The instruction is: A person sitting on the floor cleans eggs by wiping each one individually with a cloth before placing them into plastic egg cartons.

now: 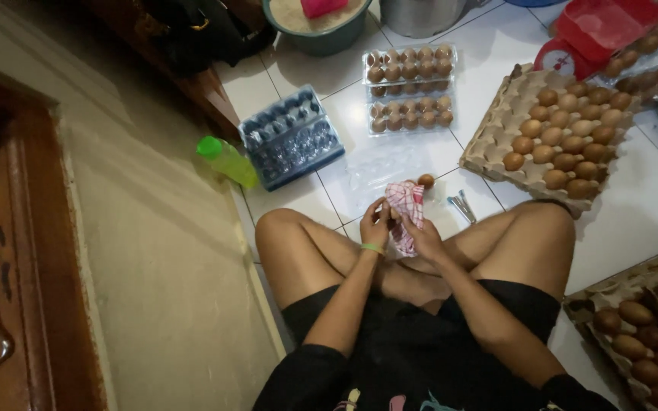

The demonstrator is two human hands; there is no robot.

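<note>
- Egg (391, 215), brown and mostly hidden, sits between both hands just above the crossed legs, near the centre of the head view; a red-and-white checked cloth (406, 204) is wrapped partly round it.
- Left hand (375, 223), with a green band at the wrist, has its fingers curled together around the egg and the cloth's edge; how firmly it presses cannot be told.
- Right hand (423, 238) has its fingers closed on the lower part of the cloth, at about 4 o'clock from the egg.
- To wipe well, in my judgement, the shell wants a light cradle in one hand while the cloth does the rubbing, with pressure spread over the pads and not the fingertips, and the work kept low over the lap.
- A single loose egg (426, 180) lies on the white tiled floor (649, 213) at 1 o'clock from the hands, near enough to be knocked by a knee or the cloth.
- A small metal tool (462, 205), perhaps tongs or a clip, lies at 2 o'clock.
- A cardboard tray of brown eggs (554, 129) stands at 2 o'clock farther off; another cardboard tray (641, 335) sits at 4 o'clock beside the right knee.
- Two filled clear egg cartons (410, 87) lie at 12 o'clock, a stack of empty clear cartons (291, 137) at 11 o'clock, and a green bottle (228, 160) lies on its side at 10 o'clock.
- A red kitchen scale (588, 38) stands far off at 1 o'clock.
</note>
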